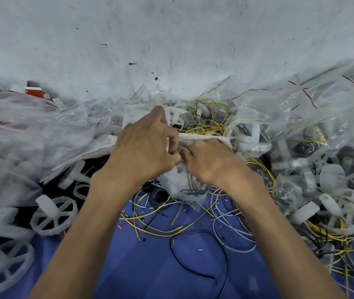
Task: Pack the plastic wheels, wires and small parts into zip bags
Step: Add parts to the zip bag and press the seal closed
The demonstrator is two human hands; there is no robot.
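Observation:
My left hand [143, 145] and my right hand [210, 160] meet at the middle of the view, both pinching the top edge of a small clear zip bag [184, 186]. The bag hangs below the fingers and holds dark wires and a pale plastic part. A white plastic wheel [53, 216] lies at the lower left on the blue cloth [150, 272]. Loose yellow wires [156, 228], a black wire [202, 255] and white wires [232, 240] lie spread under my forearms.
Filled zip bags [301, 126] with wheels and wires pile up at the right. Large crumpled clear plastic sheeting [27, 134] covers the left. More white wheels [1, 262] lie at the lower left edge. Red and white cartons [33, 91] sit at the far left. Grey floor [171, 39] lies beyond.

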